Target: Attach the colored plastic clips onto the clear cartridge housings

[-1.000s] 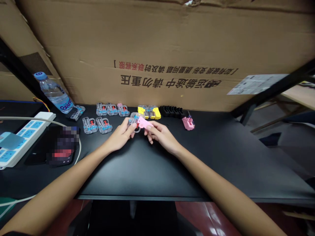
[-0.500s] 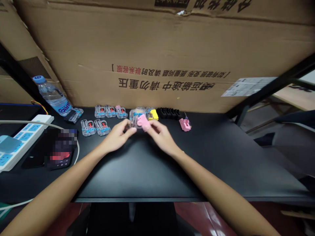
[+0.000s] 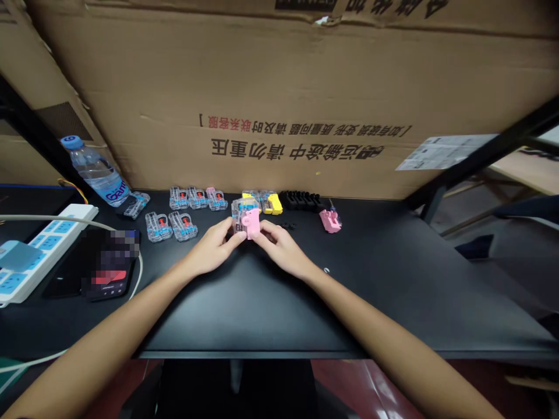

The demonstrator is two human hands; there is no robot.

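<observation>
Left hand (image 3: 216, 244), right hand (image 3: 280, 247) gripping my clear-plastic case (image 3: 238, 214), flat pink piece (image 3: 251, 223) — yellow parts (image 3: 273, 203) behind, cardboard (image 3: 279, 81) blocking back.

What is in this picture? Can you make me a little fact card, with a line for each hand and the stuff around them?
Left hand: holding a clear gadget
Right hand: holding a pink piece
Toward the left: five more clear gadgets, three behind two
Beyond the hands: yellow pieces
Next to the yellow: a black part
Farther right: another pink part
Far left: water bottle, white power strip
Behind everything: cardboard
</observation>
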